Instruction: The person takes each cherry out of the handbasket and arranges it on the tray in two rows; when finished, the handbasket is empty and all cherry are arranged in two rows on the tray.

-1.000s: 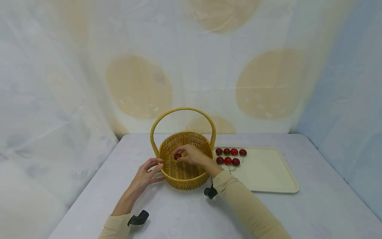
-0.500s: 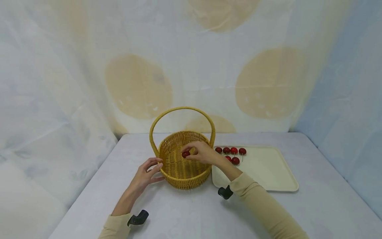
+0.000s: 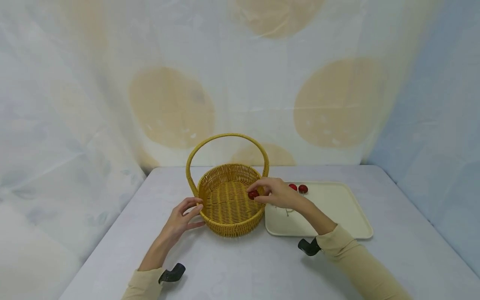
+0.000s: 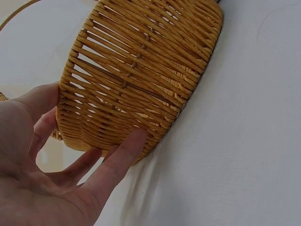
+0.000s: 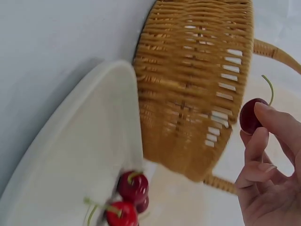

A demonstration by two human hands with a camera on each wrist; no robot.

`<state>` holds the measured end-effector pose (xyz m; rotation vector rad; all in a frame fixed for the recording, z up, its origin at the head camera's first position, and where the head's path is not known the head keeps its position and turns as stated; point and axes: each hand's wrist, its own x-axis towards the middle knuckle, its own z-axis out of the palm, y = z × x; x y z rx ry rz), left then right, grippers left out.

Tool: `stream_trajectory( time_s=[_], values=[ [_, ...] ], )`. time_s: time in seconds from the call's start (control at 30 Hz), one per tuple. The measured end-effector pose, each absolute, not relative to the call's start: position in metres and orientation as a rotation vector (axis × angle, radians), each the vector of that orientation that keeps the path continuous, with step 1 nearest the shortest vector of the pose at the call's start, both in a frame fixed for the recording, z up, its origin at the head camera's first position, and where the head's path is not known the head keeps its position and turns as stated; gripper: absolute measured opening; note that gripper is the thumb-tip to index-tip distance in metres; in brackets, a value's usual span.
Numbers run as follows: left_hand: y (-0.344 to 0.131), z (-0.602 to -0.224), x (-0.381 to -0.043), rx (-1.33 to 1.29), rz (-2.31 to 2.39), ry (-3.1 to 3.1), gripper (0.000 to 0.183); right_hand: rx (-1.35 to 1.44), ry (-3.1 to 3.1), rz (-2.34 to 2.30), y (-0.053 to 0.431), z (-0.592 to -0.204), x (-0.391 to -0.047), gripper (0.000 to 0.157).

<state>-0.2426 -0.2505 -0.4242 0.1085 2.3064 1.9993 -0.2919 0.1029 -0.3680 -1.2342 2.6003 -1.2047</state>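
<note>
A yellow-brown wicker basket (image 3: 230, 227) with a tall arched handle stands on the table. My left hand (image 3: 182, 218) grips its left rim; in the left wrist view, the thumb and fingers of that hand (image 4: 61, 188) lie on the rim and the woven side. Between thumb and fingertips, my right hand (image 3: 279, 193) pinches a dark red cherry (image 3: 253, 194) near the basket's right rim. The right wrist view shows this cherry (image 5: 252, 115) with a curved green stem, raised beside the basket (image 5: 188, 84).
Right of the basket lies a cream tray (image 3: 337, 212), close to its wall. Cherries are on the tray, among them a dark one (image 3: 303, 188) and a bright red one (image 5: 121, 215); the right hand hides others in the head view. Patterned cloth hangs behind the table.
My right hand has moved right with the cherry, from over the basket's middle to its right rim, covering more cherries on the tray. The left hand stays at the rim.
</note>
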Motion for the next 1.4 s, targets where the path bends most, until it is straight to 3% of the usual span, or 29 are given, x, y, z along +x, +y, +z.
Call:
stream_trajectory(
  time_s=[0.73,1.4],
  values=[
    [-0.251,-0.423,-0.243,0.11,1.984,2.324,0.05,-0.966,2.802,-1.131,0.206,-0.395,-0.296,0.032],
    [-0.25,-0.424,-0.242,0.114,1.997,2.314,0.05,-0.874,2.76,-1.176,0.244,-0.424,-0.308,0.035]
  ],
)
